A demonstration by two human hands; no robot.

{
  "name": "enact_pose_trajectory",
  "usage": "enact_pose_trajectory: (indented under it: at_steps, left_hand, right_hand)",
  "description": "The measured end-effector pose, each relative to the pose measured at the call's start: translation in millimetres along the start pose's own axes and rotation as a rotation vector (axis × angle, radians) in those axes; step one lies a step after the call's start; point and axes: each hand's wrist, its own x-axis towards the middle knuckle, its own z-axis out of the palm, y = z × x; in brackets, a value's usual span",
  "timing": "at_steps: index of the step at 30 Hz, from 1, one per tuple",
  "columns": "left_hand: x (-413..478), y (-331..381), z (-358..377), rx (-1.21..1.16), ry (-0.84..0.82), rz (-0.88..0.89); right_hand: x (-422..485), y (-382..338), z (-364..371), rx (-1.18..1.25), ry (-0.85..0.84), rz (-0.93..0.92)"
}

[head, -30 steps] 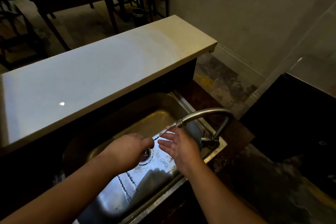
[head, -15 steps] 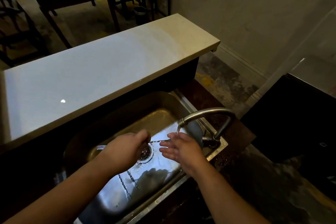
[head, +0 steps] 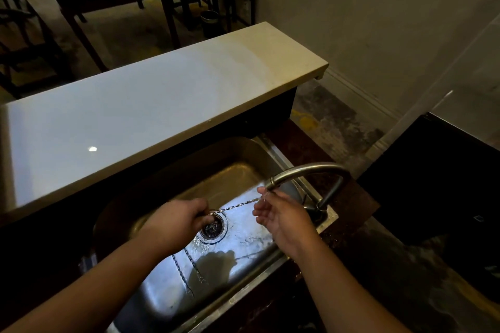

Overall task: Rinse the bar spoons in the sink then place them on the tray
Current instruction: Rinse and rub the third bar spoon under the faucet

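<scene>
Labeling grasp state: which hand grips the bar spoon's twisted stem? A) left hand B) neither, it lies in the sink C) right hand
A: the left hand is closed on the bar spoon, whose twisted stem runs toward the faucet, while the right hand is open at its far end.

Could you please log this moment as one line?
phase: rinsing | left hand: grips bar spoon | right hand: open at faucet | tray: unseen

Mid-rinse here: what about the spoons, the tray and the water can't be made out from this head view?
- Tray: not in the head view; out of frame.
- Bar spoon: its far end is hidden inside the left hand; the tip by the right hand is too small to read.
- Water from the faucet: stream too thin and dim to confirm.
- Other spoons on the sink floor: count unclear in glare.
</scene>
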Motion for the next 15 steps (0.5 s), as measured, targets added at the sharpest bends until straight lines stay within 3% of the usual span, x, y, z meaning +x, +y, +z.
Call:
enact_pose_trajectory:
  at_steps: [7,15]
  left_hand:
    - [2,3,10,-0.043,-0.095,0.037]
    - [-15,-6,1,0.005,0.101,0.046]
  right_hand:
    - [2,-2,-5,-0.149,0.01,0.012]
    - [8,11,3,-0.179,0.064,0.074]
